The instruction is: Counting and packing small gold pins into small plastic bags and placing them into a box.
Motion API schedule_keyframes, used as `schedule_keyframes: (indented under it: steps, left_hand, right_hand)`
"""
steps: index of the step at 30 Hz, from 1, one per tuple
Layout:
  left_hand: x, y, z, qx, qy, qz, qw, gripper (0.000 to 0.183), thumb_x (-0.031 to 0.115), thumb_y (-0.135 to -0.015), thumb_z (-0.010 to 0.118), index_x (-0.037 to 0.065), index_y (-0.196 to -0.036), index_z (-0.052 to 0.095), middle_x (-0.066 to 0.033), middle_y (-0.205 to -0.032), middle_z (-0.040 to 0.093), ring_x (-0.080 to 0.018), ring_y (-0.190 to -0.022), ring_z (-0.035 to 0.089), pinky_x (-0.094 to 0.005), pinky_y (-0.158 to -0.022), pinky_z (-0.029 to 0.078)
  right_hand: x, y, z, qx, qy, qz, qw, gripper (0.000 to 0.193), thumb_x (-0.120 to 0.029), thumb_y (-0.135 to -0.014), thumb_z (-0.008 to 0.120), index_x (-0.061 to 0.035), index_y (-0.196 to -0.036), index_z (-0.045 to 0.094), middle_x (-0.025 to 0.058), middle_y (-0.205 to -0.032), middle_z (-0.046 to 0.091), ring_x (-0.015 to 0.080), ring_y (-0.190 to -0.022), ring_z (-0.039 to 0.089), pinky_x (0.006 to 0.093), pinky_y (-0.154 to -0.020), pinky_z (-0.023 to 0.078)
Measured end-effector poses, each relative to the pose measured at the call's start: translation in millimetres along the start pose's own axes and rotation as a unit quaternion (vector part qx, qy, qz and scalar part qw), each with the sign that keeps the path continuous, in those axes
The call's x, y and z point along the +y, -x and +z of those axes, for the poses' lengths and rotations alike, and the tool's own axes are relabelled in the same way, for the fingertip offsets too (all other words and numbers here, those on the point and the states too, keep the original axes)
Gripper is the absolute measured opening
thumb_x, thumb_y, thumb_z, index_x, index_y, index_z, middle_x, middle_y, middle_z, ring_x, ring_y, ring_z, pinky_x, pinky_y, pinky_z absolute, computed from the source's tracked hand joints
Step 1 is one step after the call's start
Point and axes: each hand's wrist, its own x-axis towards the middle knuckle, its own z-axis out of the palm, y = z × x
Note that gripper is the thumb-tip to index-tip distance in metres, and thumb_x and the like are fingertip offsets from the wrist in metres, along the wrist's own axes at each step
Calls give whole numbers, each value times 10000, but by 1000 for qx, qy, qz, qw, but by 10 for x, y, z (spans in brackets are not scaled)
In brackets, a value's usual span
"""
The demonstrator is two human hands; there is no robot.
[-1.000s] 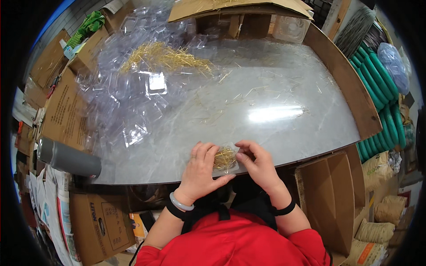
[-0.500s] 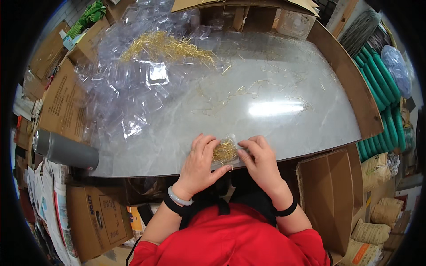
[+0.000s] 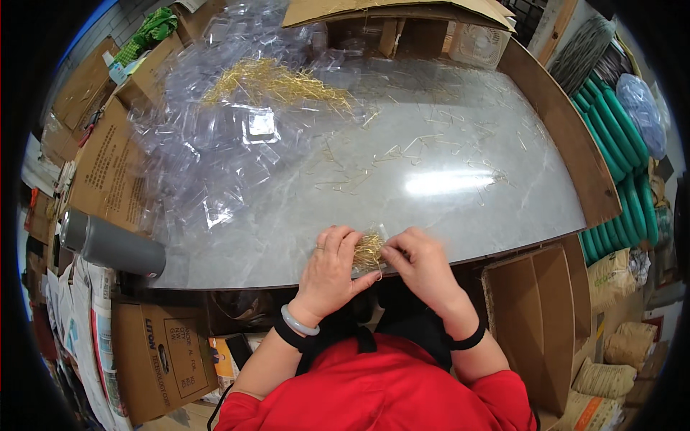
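Head view: the left hand (image 3: pixel 332 264) and right hand (image 3: pixel 419 260) meet at the near edge of the table (image 3: pixel 460 179), fingers curled and pinching a small bundle of golden pins (image 3: pixel 369 250) inside a clear wrapper. Step in hand, judged: packing the bundle. Next move calls for steady fingertip pressure, so that no pins slip out.
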Motion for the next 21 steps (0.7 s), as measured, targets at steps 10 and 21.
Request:
schedule_keyframes:
  steps: [10, 21]
  left_hand:
    - [0, 0, 16, 34, 18, -13, 999, 770, 248, -661, 868, 22, -1296, 496, -175, -1261, 502, -393, -1162, 482, -473, -1001, 440]
    - [-27, 36, 21, 33, 12, -9, 999, 745, 252, -675, 860, 11, -1284, 504, -174, -1264, 496, -394, -1181, 487, -475, -1013, 449]
  right_hand:
    - [-11, 150, -29, 11, 36, -147, 988, 285, -15, -779, 748, -88, -1052, 709, 63, -934, 643, 236, -765, 604, 339, -678, 501]
    - [-143, 100, 225, 73, 176, -281, 940, 281, -52, -757, 705, -70, -1037, 679, 51, -1027, 661, 245, -945, 625, 393, -822, 485]
